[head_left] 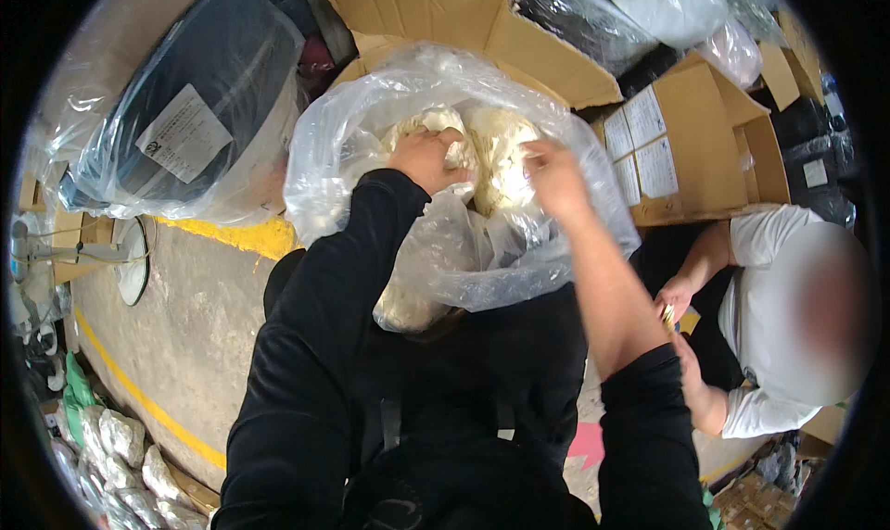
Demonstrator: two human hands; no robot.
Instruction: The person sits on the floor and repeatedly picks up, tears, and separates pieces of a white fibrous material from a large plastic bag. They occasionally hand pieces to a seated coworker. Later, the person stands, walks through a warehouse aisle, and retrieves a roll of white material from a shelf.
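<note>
A large clear plastic bag (324,150) stands open in front of me. Inside lie cream-coloured bundles in clear plastic, one at the left (445,120) and one at the right (505,173). My left hand (426,159) is on the left bundle, its fingers curved round the near side and the thumb toward the middle. Over the right edge of the other bundle, my right hand (558,180) has its fingers bent and drawn together; what they pinch, if anything, is hidden. Another plastic-wrapped cream bundle (408,308) bulges at the near side of the bag.
An open cardboard box (464,20) rises behind the bag, another carton (695,141) stands right. A dark plastic-wrapped item (213,94) fills the upper left. A co-worker (769,298) sits at the right, holding something small. Wrapped packets (120,437) lie lower left.
</note>
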